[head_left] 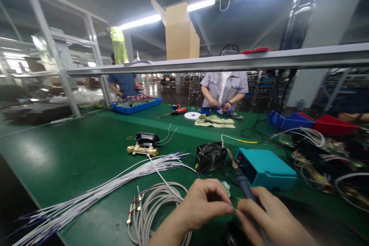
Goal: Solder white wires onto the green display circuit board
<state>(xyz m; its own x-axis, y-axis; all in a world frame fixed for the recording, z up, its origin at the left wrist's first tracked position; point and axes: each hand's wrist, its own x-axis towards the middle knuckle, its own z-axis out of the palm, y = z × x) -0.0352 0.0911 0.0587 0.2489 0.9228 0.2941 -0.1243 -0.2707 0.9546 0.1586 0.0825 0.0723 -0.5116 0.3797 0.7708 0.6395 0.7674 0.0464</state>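
Observation:
My left hand (200, 203) is closed, thumb and forefinger pinched at a small greenish piece too hidden to name. Its fingertips meet those of my right hand (269, 215). A soldering iron (242, 178) lies in my right hand, its tip pointing up and away, beside the fan. Just beyond my fingers, part of a small green circuit board (226, 187) shows. Below them is a dark rounded object (232, 234), mostly hidden. Left of my left hand, a coil of grey cables (152, 209) with brass ends rests on the green bench (95, 153).
A black fan (211, 157) and a teal soldering station (266, 167) stand ahead. Leftward are a bundle of white wires (115, 182) and a brass fitting (142, 150). Blue bin (291, 120) and red bin (334, 126) sit right. A shelf (201, 63) crosses above; a co-worker (225, 88) works opposite.

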